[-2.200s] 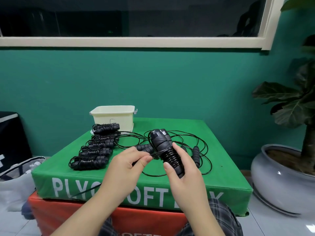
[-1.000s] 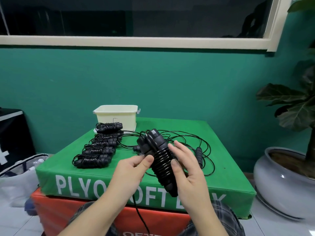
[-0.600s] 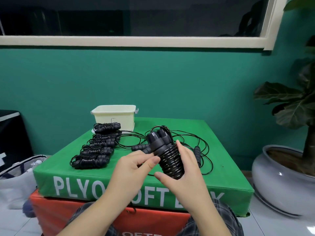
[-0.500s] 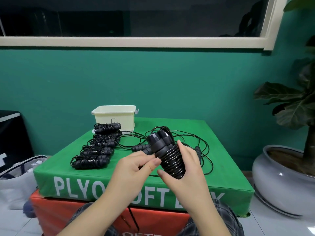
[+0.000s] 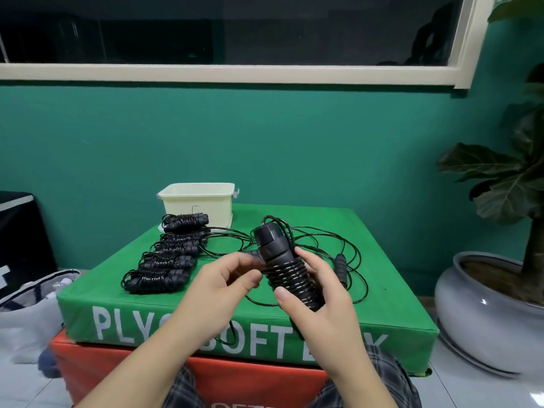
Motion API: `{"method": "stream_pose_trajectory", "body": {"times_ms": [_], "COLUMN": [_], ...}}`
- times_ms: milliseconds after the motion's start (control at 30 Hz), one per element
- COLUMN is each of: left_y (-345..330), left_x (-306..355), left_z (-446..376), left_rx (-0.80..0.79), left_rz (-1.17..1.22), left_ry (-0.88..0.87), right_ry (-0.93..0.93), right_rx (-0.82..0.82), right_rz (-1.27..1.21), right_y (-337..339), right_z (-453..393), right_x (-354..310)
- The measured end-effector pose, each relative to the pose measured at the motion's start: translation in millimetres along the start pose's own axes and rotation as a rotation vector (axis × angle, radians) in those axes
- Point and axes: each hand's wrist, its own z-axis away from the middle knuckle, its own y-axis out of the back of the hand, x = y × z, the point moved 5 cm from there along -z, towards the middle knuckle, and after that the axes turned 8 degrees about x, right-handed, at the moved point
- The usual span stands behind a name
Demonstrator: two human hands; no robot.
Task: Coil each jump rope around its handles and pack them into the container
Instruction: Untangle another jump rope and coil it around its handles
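- The lower end of the jump rope handles (image 5: 287, 267) is hidden inside the right hand (image 5: 321, 301); how many handles sit in the bundle is hard to tell under the wound cord.
- The left hand (image 5: 219, 285) is slightly blurred; its thumb and fingers are pinched together, seemingly on the cord just left of the bundle, though the strand itself is hard to make out there.
- A loose cord (image 5: 232, 334) hangs below the left hand over the front of the green tabletop (image 5: 382, 290), partly covering its white lettering.
- Compared with half a second ago, the bundle stands more upright and the right thumb has slid lower across the coils.
- The right hand is closed around the black bundle at the centre of the frame, held above the tabletop.
- Uncoiled rope (image 5: 338, 248) loops behind it, with another handle (image 5: 341, 267) lying to the right.
- Five coiled ropes (image 5: 164, 260) lie in a row at centre left, leading to the cream container (image 5: 200, 203) at the back.
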Motion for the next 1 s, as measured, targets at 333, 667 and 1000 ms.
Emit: {"method": "stream_pose_trajectory", "body": {"times_ms": [333,667,1000], "left_y": [-4.0,1.0,-1.3], "left_x": [-4.4,0.1,-10.8], "left_z": [-0.2,2.4,5.8], "left_rx": [-0.061,0.045,-0.031], "left_rz": [0.01,-0.155,-0.277], "left_ry": [-0.033,-0.27,-0.227], "right_ry": [-0.036,0.176,0.059], "right_rx": [-0.078,0.147,-0.131], "right_rz": [-0.163,0.059,0.513], "right_y": [-10.7,6.3,-3.4], "right_z": [3.5,-7.5,-4.3], "right_x": [-2.7,-2.7,8.9]}}
